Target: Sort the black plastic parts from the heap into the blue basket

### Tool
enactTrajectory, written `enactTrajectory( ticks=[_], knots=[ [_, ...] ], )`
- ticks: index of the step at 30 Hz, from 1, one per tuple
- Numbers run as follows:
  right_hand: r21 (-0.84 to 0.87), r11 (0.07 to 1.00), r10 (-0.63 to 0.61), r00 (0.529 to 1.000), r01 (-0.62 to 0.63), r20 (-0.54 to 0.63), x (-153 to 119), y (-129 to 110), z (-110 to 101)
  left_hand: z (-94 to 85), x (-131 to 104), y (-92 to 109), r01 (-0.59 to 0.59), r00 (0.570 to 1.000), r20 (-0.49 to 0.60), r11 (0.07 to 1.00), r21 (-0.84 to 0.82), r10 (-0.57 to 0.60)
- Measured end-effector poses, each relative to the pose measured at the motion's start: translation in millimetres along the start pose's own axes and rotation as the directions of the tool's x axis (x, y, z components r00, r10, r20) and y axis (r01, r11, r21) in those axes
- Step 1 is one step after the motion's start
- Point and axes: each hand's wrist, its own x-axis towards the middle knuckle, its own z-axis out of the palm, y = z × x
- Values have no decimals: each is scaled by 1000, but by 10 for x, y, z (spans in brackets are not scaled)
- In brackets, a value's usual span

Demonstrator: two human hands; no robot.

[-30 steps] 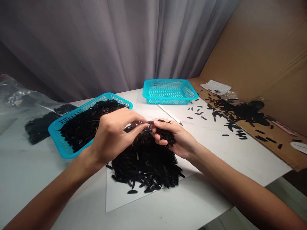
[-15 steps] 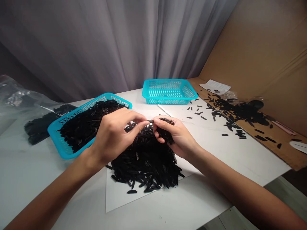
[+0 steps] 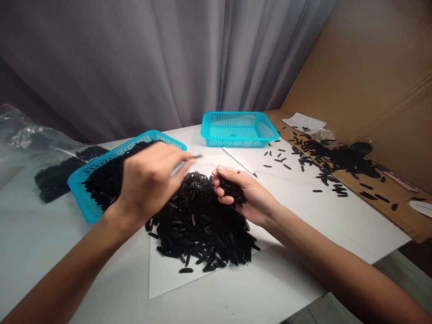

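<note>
Between the thumb and fingertips of my left hand [image 3: 151, 175] is one thin black strip [image 3: 197, 156]; this hand is a little smeared by motion and lies in front of the filled blue basket. My right hand [image 3: 245, 191] is curled round a handful of black strips [image 3: 230, 188], its thumb on top. Beneath and between both hands a heap of small black strips [image 3: 205, 229] spreads over a white sheet [image 3: 160, 281]. The filled blue basket [image 3: 83, 204] at the left holds many more black strips, partly hidden by my left hand.
A second blue basket [image 3: 239, 143] stands at the back. Before it lies a white pen-like stick [image 3: 238, 160] with a dark tip. Loose black strips [image 3: 324, 157] scatter by the cardboard [image 3: 364, 81] on the right. A clear plastic bag [image 3: 23, 139] with black material sits far left.
My left hand has drawn away from my right hand, moving left and slightly up with one strip. My right hand stays nearly in place, still round its handful.
</note>
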Motion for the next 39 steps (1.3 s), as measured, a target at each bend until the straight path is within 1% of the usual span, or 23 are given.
enactTrajectory(
  ticks=[2,4,5,6,7,9,10,11,13,16,20,23,27,30,34,37,39],
  knots=[
    [24,999,24,999,-23,-33,3,-3,1,-39,-13,-165,180,983,-12,964,198,-181],
    [31,999,46,998,-45,-48,7,-1,3,-60,-14,-290,279,956,19,924,261,-294],
    [30,998,53,998,-51,-47,8,3,5,-61,-8,-313,295,948,50,924,244,-316],
    [23,998,57,998,-56,-39,8,8,7,-57,2,-304,288,947,88,940,185,-308],
    [6,998,63,998,-63,-24,8,14,9,-48,14,-263,264,953,128,960,93,-275],
    [-51,996,80,997,-79,19,6,29,12,-22,37,-111,177,968,206,971,-162,-142],
    [-83,993,90,995,-86,46,5,36,13,-8,44,-20,128,968,245,955,-269,-61],
    [-112,989,101,992,-92,75,4,44,13,5,47,65,84,962,271,938,-337,11],
    [-143,985,114,986,-96,125,4,54,11,28,45,189,12,955,273,904,-428,117],
    [-162,983,115,979,-87,168,6,56,2,42,37,230,-54,961,210,869,-492,179],
    [-184,981,88,984,-59,157,10,36,-13,36,47,162,-93,976,128,872,-481,174],
    [-177,984,50,991,-28,120,15,25,-23,42,49,137,-88,983,107,893,-441,150],
    [-170,985,12,999,-5,43,28,29,-25,73,32,150,-76,987,98,906,-417,127],
    [-161,987,-8,1000,8,0,30,32,-14,83,26,160,-29,993,88,910,-414,72],
    [-222,972,-88,995,76,-43,18,25,7,66,36,148,92,993,112,886,-454,-46],
    [-266,955,-149,988,133,-44,9,19,13,51,50,138,99,991,127,884,-458,-45],
    [-265,953,-161,987,148,-28,9,16,9,48,57,135,87,991,129,887,-454,-30]
  ],
)
